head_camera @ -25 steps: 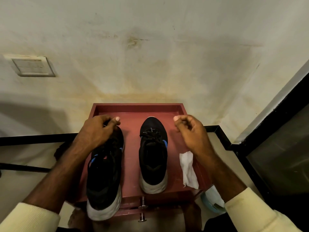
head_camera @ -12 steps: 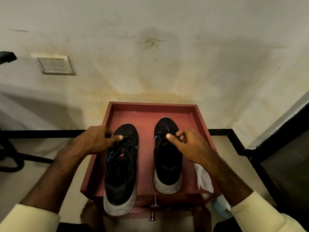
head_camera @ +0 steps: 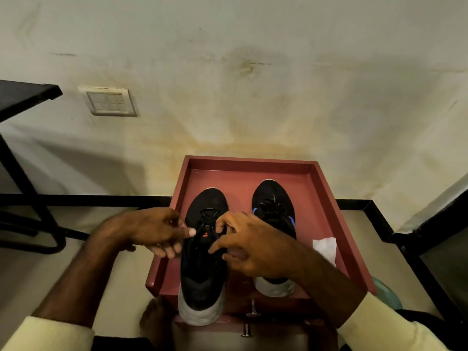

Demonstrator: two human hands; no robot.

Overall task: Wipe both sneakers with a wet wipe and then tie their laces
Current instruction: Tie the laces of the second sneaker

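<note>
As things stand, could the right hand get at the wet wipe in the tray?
Probably yes: the wipe lies uncovered beside the right forearm, but the right hand is busy at the laces of the nearer sneaker.

The left sneaker (head_camera: 202, 262), black with a pale grey sole, is lying upright on the red rimmed worktop (head_camera: 326, 198), its toe pointing at the wall and its heel hanging over the near edge. Its black laces (head_camera: 209, 219) are lying loose over the tongue; the right hand (head_camera: 253, 247) is pinching them with its fingers, while the left hand (head_camera: 157, 231) is closing thumb on fingers just beside them, its hold unclear. The right sneaker (head_camera: 274, 206), black with blue side marks, is standing parallel to it and farther back. The white wet wipe (head_camera: 325, 248) is lying crumpled just right of that sneaker.
</note>
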